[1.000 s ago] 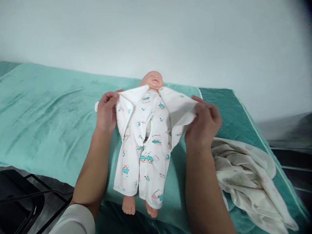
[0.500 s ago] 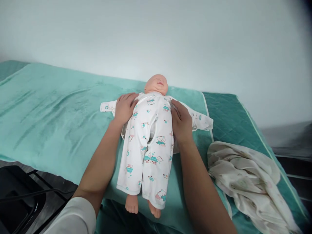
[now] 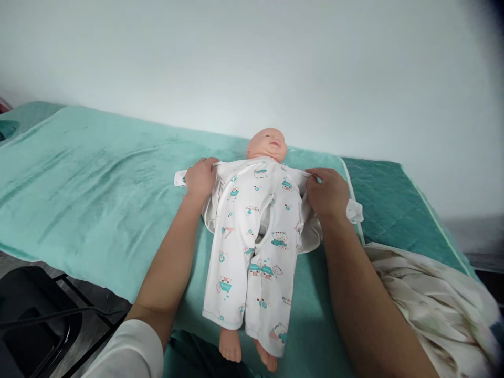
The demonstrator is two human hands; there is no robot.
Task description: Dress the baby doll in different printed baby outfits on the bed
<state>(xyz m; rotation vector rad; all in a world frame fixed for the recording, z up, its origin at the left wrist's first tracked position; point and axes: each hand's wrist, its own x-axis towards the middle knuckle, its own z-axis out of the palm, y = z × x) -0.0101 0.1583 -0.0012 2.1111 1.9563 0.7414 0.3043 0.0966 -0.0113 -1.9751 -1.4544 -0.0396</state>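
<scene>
A baby doll (image 3: 268, 143) lies on its back, head toward the wall and bare feet toward me. It is dressed in white baby clothes (image 3: 271, 268) printed with cats and houses, the trousers reaching high over the chest and gaping at the crotch. My left hand (image 3: 201, 177) pinches the white cloth at one side of the chest. On the other side, my right hand (image 3: 328, 193) grips the cloth edge between thumb and fingers. The cloth is stretched outward between both hands. Sleeve cuffs stick out beyond each hand; the doll's hands are hidden.
Green padded covers (image 3: 102, 173) spread over the bed beneath the doll. A crumpled pale cloth (image 3: 437, 299) lies at the right, partly behind my forearm. A black chair (image 3: 35, 310) with a cable stands at the lower left. The white wall (image 3: 252, 63) borders the far side.
My hands were flat against the doll's sides and have moved apart, now pinching the clothes and drawing them outward. The view has shifted slightly, with the doll further right and lower.
</scene>
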